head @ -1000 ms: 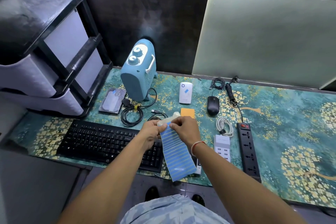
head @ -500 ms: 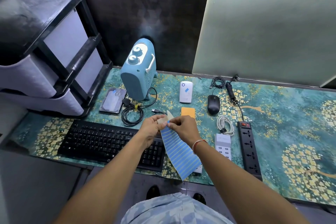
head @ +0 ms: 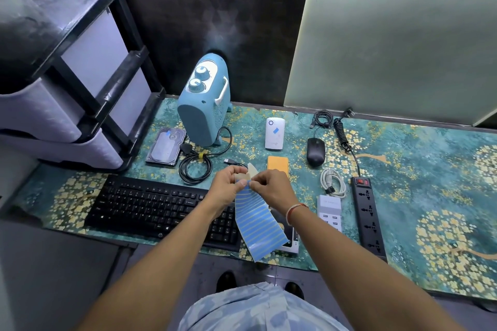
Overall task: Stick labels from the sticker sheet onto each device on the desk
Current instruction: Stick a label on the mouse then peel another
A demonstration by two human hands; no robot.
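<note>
My left hand (head: 228, 187) pinching the top of the sticker sheet (head: 255, 224) above the keyboard (head: 150, 207), my right hand (head: 271, 187) gripping its upper edge, fan heater (head: 203, 107) and mouse (head: 315, 151) on the table (head: 430, 196) behind

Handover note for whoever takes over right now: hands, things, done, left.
Left hand pinches the sticker sheet at its top; right hand picks at a label on the top edge there. Sheet hangs over the keyboard.
Done: blue labels show on the white router and hard drive.
Left: no label visible on heater, mouse, keyboard, power strip, USB charger.
</note>
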